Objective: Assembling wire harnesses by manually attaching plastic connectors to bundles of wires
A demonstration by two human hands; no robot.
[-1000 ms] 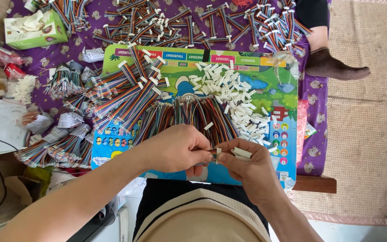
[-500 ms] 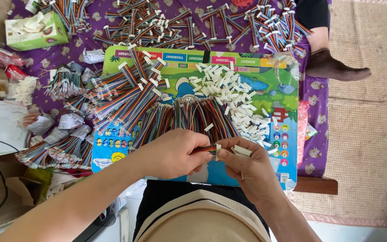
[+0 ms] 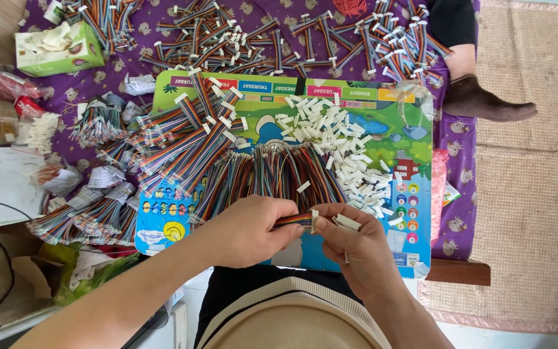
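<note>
Since a moment ago my hands are barely shifting, my left hand (image 3: 250,231) pinching the rainbow ribbon cable (image 3: 294,221) at the mat's (image 3: 414,187) six o'clock edge while my right hand (image 3: 350,242) is gripping spare white connectors (image 3: 347,222) and pressing one onto its tip.

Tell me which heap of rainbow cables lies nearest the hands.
The fanned heap on the colourful board, just beyond the left hand and right hand; the other heaps lie farther off.
</note>
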